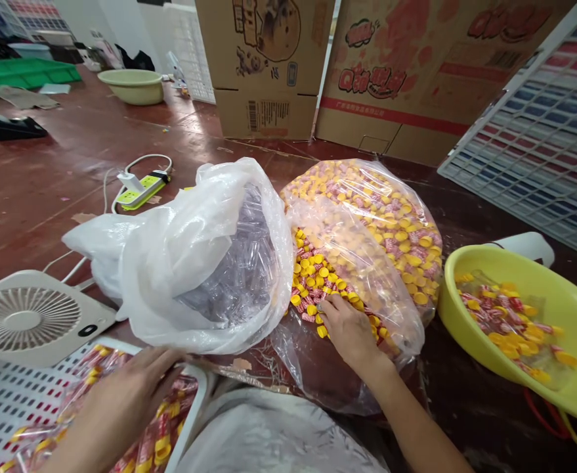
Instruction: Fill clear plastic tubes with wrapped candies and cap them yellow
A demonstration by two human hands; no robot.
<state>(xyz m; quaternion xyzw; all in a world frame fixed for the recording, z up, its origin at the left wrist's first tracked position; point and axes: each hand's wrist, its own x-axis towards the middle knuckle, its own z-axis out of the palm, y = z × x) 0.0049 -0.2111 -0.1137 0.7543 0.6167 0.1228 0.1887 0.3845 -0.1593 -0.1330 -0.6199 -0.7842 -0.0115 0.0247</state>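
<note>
My right hand [344,325] reaches into the mouth of a clear plastic bag [362,223] full of small yellow caps [318,272] with red-and-white printed wrappers. Its fingers curl down together among the caps; what lies between the fingertips is hidden. Left of it, a white plastic bag [170,256] gapes, showing clear plastic tubes [239,276] inside. Over the white basket [17,401] at lower left is my left hand [143,374], slightly blurred, fingers stretched to the right and holding nothing I can see. Clear tubes with yellow ends and red wrappers [163,433] lie in the basket beneath it.
At right, a yellow basin [519,269] contains more caps and clear packets. A white fan [27,318] sits at left, near a power strip [143,190] with cables. Cardboard boxes [268,105] and a white rack [539,131] stand behind. Farther back is a pale basin [133,85].
</note>
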